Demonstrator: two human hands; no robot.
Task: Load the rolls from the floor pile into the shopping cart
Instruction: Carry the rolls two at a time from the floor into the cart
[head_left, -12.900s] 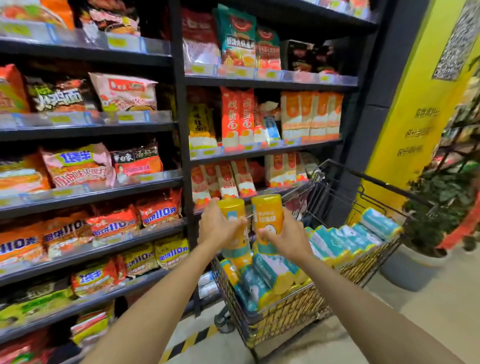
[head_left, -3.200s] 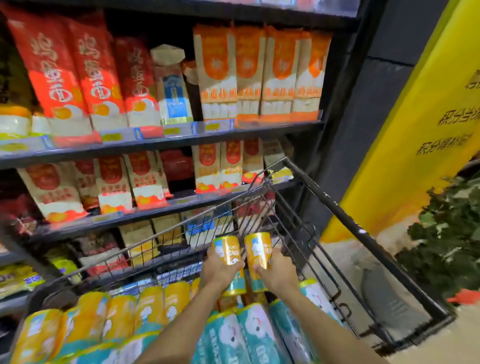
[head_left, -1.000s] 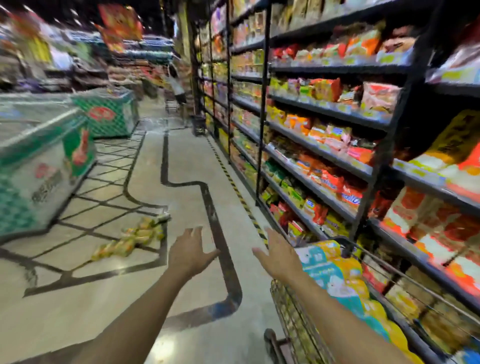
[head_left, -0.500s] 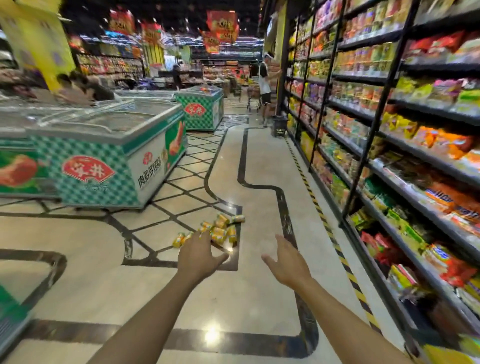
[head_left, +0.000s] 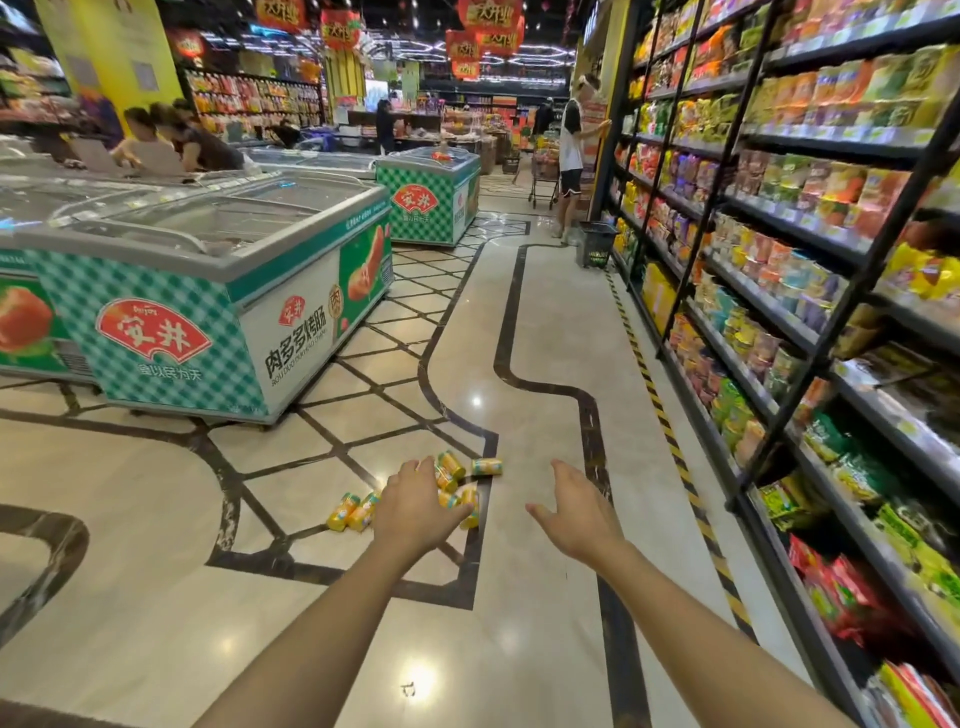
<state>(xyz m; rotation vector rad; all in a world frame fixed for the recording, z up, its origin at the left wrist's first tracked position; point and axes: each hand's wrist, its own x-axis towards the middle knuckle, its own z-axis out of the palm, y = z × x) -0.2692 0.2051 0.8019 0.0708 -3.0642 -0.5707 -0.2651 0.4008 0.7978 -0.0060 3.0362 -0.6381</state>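
We look down a supermarket aisle with both our bare arms stretched forward. Our left hand (head_left: 415, 512) and right hand (head_left: 576, 514) are both loose, fingers spread, holding nothing and touching nothing. The pile of yellow-and-teal rolls (head_left: 451, 464) lies on the glossy tiled floor (head_left: 545, 338), in front of the near corner of the green-checked chest freezer (head_left: 208, 291) and well apart from it. Our left hand covers the middle of the pile, so we cannot count the rolls. Two lie side by side on the freezer's side of that hand, and a few more show past its fingertips. Their labels are too small to read. Across the aisle from the freezer, black shelving (head_left: 779, 260) packed with snack bags runs along the right edge, its nearest bags blurred and cut off. Beyond the freezer, a dark hand basket (head_left: 595, 243) sits at the foot of the shelving beside a standing shopper (head_left: 570, 156).
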